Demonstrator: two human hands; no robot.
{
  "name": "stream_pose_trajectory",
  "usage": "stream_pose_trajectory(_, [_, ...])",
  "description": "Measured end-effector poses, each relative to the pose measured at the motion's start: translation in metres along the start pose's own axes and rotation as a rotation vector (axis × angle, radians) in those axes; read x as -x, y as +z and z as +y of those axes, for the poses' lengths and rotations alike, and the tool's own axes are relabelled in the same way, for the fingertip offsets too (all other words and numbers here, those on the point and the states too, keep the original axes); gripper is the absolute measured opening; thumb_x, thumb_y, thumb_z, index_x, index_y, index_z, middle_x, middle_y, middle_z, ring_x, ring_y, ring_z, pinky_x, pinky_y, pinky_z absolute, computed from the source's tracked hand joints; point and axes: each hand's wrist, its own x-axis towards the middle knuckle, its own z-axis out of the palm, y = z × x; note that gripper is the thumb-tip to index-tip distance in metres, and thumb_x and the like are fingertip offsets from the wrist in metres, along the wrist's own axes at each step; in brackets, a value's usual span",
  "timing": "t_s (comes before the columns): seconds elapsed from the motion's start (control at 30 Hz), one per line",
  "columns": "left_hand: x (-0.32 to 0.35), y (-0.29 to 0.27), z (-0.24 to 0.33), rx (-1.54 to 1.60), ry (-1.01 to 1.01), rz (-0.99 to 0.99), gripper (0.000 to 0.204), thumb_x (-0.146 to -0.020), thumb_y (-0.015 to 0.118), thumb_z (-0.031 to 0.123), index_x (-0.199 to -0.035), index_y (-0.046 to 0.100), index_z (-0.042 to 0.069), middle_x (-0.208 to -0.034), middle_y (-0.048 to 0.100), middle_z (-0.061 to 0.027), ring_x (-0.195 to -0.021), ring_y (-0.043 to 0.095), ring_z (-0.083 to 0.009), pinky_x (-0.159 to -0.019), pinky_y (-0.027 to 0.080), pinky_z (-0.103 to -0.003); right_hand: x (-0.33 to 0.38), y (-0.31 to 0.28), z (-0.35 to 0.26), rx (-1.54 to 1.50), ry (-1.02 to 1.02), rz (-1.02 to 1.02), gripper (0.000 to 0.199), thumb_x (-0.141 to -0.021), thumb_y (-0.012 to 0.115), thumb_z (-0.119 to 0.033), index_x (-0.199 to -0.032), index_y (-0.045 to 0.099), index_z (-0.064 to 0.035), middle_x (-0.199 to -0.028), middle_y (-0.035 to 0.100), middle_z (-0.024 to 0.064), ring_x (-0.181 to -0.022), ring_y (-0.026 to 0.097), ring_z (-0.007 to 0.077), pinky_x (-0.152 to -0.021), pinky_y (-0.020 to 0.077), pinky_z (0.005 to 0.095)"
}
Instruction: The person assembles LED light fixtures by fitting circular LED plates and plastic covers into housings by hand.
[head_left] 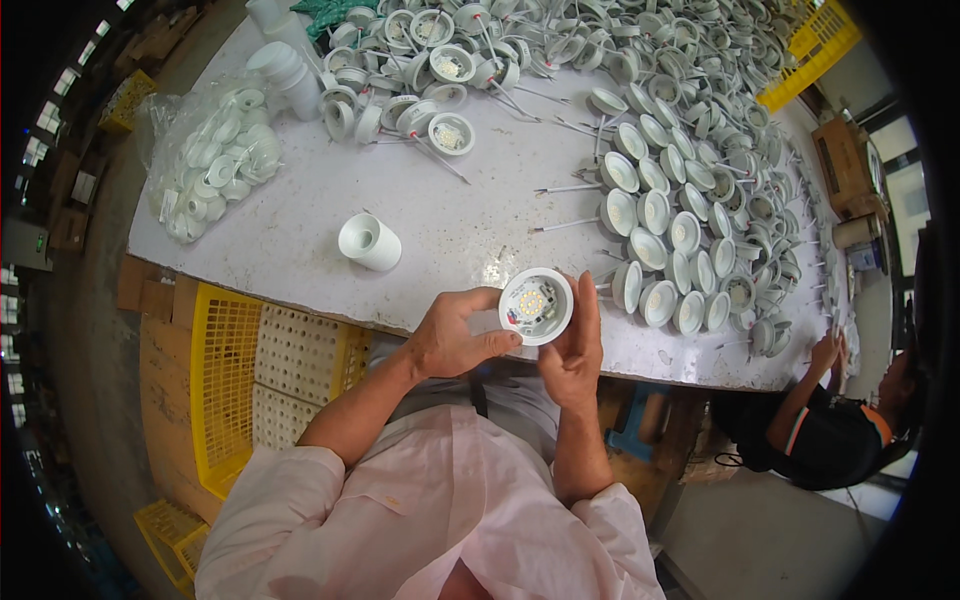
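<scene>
white plastic everywhere on this bench lol. both hands are up over the near edge of the table point(300, 230) holding one round white lamp housing point(537, 305), open face up so you can see the little yellow led board sitting inside it. left hand point(455, 340) has its fingers curled around the housing's side and back, right hand point(572, 350) is pressed against the other side with fingers wrapped up along the rim, so both are closed on it. as for progress, i'd guess it's well along but not done: on the right there's a big spread of lamp units with reflectors point(665, 235) laid face up in rough rows, too many to count properly, dozens easily, and another heap of wired units point(440, 60) at the far side. one single loose white cup housing point(369, 242) lies on its side just ahead of the hands, plus one clear bag of small white rings point(215, 160) at the left, a good few dozen in there. yellow crate point(235, 380) sits below the table edge. another person point(835, 420) works at the right end.
</scene>
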Motion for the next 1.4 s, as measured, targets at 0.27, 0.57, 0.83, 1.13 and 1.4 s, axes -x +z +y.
stream_pose_trajectory(0.27, [0.008,0.01,0.006,-0.225,0.054,0.11,0.034,-0.08,0.073,0.012,-0.107,0.062,-0.004,-0.094,0.067,-0.0116,-0.085,0.062,-0.0146,-0.076,0.049,-0.029,-0.008,-0.004,0.002,-0.032,0.274,0.052,0.037,-0.085,0.06,0.005,-0.122,0.054,0.0075,-0.112,0.062,0.0121,-0.104,0.059,0.0177,-0.093,0.0459,0.03])
stream_pose_trajectory(0.57, [0.025,0.022,-0.011,-0.008,-0.041,0.303,0.033,-0.081,0.067,0.007,-0.111,0.061,-0.004,-0.093,0.067,-0.0125,-0.085,0.063,-0.0151,-0.076,0.051,-0.029,-0.004,0.021,0.008,0.099,0.265,0.071,0.025,-0.089,0.06,0.001,-0.113,0.058,0.0051,-0.103,0.063,0.0076,-0.094,0.059,0.0112,-0.083,0.0478,0.0241])
stream_pose_trajectory(0.83, [0.066,-0.007,-0.02,0.123,-0.15,0.334,0.036,-0.086,0.062,0.001,-0.12,0.055,-0.007,-0.103,0.066,-0.012,-0.089,0.064,-0.0128,-0.078,0.053,-0.027,-0.006,0.044,0.018,0.142,0.349,-0.105,0.028,-0.088,0.062,-0.004,-0.115,0.059,0.0046,-0.102,0.065,0.008,-0.09,0.06,0.0123,-0.076,0.0503,0.0257])
stream_pose_trajectory(1.13, [0.136,-0.043,-0.059,0.309,-0.139,0.547,0.03,-0.087,0.061,0.003,-0.116,0.057,-0.006,-0.1,0.068,-0.0095,-0.084,0.067,-0.0138,-0.075,0.054,-0.026,-0.078,0.131,0.027,0.619,-0.154,-0.439,0.052,-0.08,0.074,-0.02,-0.123,0.057,0.0024,-0.116,0.06,0.0166,-0.107,0.058,0.0249,-0.084,0.0495,0.0348])
stream_pose_trajectory(1.4, [0.135,-0.045,-0.062,0.302,-0.14,0.493,0.022,-0.091,0.062,0.01,-0.11,0.06,-0.002,-0.086,0.069,-0.0057,-0.065,0.054,-0.0018,-0.052,0.04,-0.017,-0.094,0.168,0.028,0.957,-0.123,-0.67,0.071,-0.071,0.08,-0.035,-0.127,0.054,0.0006,-0.13,0.051,0.0188,-0.121,0.047,0.036,-0.099,0.0423,0.0431])
